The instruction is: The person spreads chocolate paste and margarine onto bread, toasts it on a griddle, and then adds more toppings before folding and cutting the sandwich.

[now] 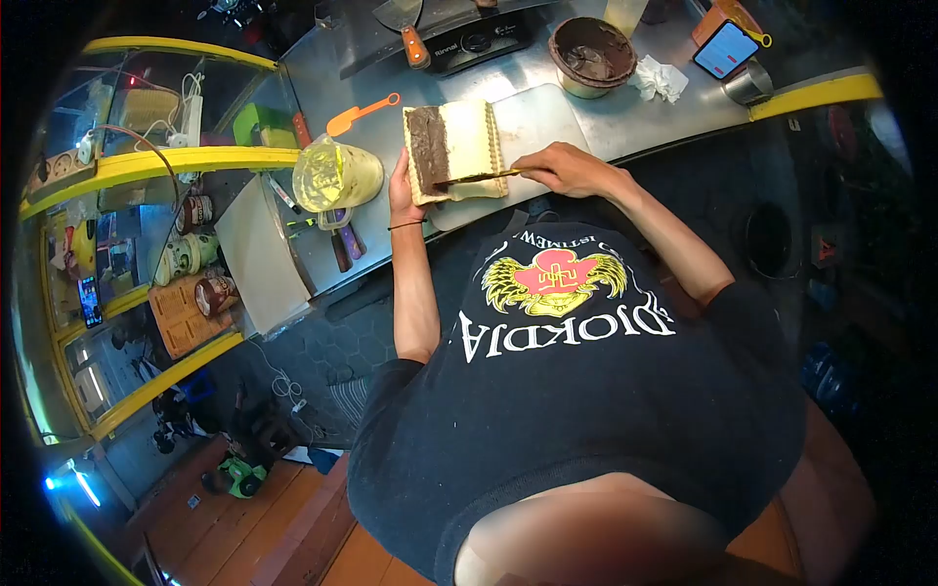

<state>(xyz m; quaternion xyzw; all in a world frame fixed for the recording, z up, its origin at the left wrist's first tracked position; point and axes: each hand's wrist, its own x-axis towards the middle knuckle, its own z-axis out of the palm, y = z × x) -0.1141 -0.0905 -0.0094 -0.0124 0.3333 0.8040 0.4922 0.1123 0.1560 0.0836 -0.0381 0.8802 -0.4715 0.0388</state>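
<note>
Black short-sleeved T-shirt — red emblem, yellow wings at 3 and 9 o'clock, white lettering at 6 o'clock; dark wristband, left.

Counter bright, floor dim; fisheye bowing, black corners (blurred patch near bottom).

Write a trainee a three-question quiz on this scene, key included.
1. Which hand holds the spreading tool?
2. True or false: the dark spread covers the whole top of the bread.
3. Apart from the bread, which of these is nearest the left hand? A: the pale-filled tub; B: the dark-smeared tub; C: the crumpled white tissue.

Key
1. The right hand.
2. False; much of the top is pale and uncovered.
3. A.
</note>
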